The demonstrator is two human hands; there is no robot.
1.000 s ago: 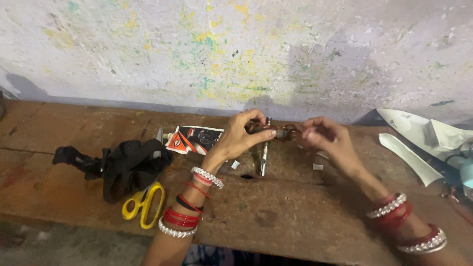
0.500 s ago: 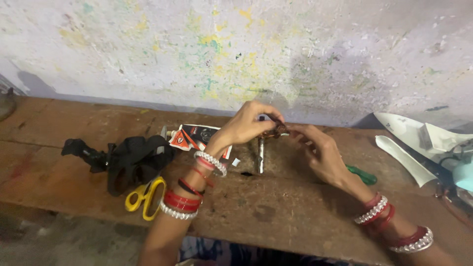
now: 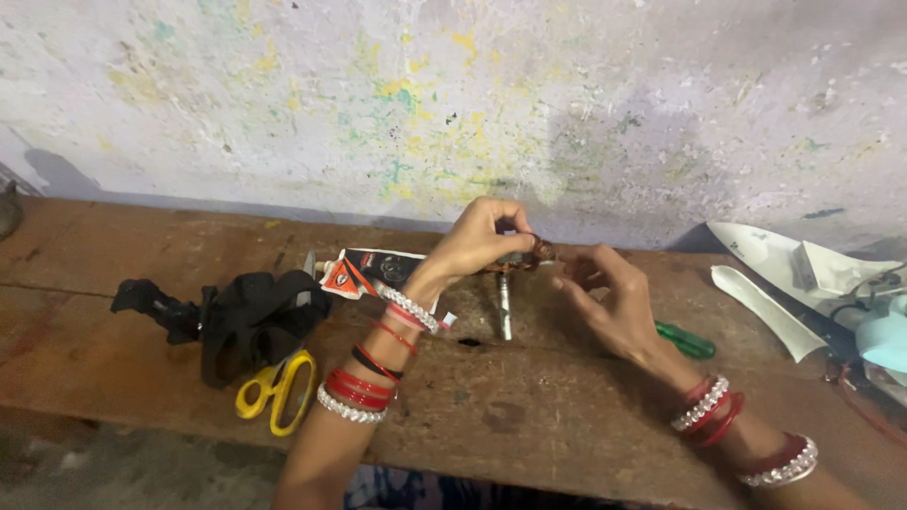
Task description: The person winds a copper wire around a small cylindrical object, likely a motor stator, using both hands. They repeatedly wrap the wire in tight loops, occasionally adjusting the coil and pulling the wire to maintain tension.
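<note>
Above the middle of the wooden bench [image 3: 567, 444], the left hand [image 3: 477, 241] pinches a small brown beaded piece [image 3: 529, 255] between fingertips, while the right hand [image 3: 614, 302] sits just beside it, fingers loosely curled and holding nothing I can make out. To the left lie a black-and-red tube [image 3: 364, 272], black cloth [image 3: 250, 316] and yellow scissors [image 3: 276, 392]; a green-handled tool [image 3: 688, 342] rests at right.

Yellow scissors [image 3: 274, 390] (green screwdriver [image 3: 687, 341])
</note>
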